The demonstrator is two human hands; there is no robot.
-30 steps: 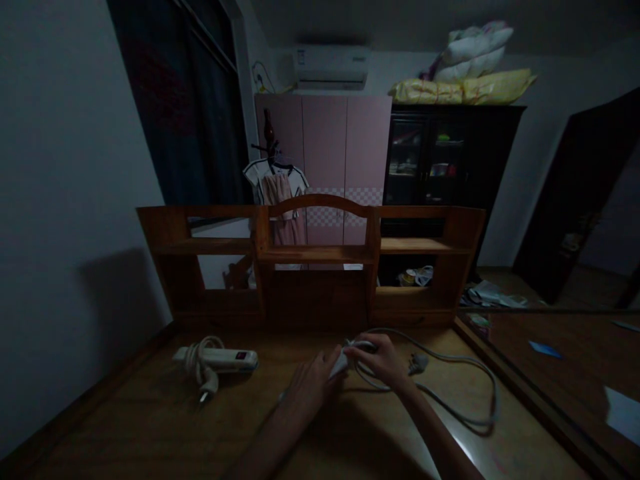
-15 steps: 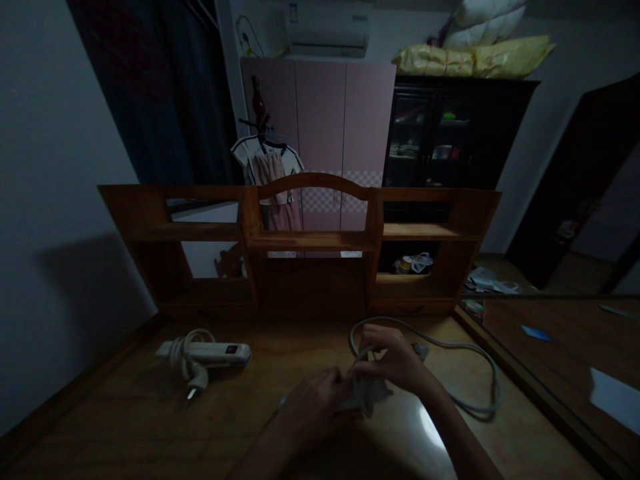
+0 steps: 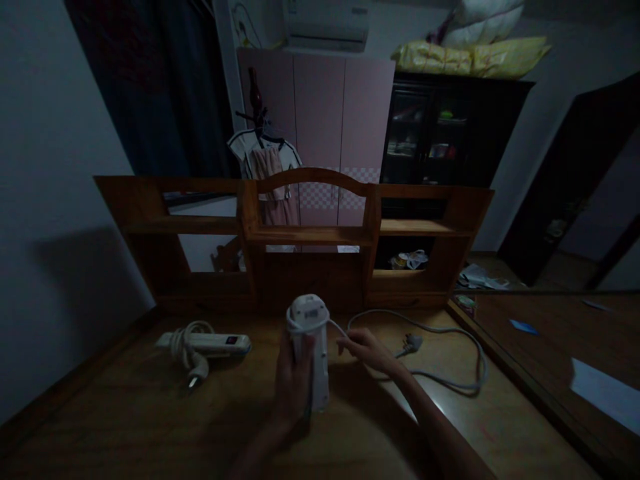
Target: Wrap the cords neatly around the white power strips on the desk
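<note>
My left hand [image 3: 294, 377] is wrapped round a white power strip [image 3: 319, 380], holding it tilted up over the wooden desk with its underside showing. A grey-white cord [image 3: 338, 327] loops round the strip's upper end and runs to my right hand [image 3: 367, 350], whose fingers pinch it. From there the cord curves in a wide loop across the desk at the right. Its plug [image 3: 411, 343] lies near my right wrist. At the left, a second power strip [image 3: 215, 343] rests with its own cord wound round one end and a plug [image 3: 196, 373] hanging off it.
A wooden shelf unit [image 3: 310, 239] stands along the desk's back edge. A raised rim [image 3: 505, 360] borders the desk [image 3: 240, 413] on the right. Beyond it, a brown surface holds a white paper [image 3: 603, 393] and a blue card [image 3: 523, 327].
My left hand has raised and turned the power strip upright, further left. My right hand has shifted slightly left and down, drawing the cord out from the strip's end.
</note>
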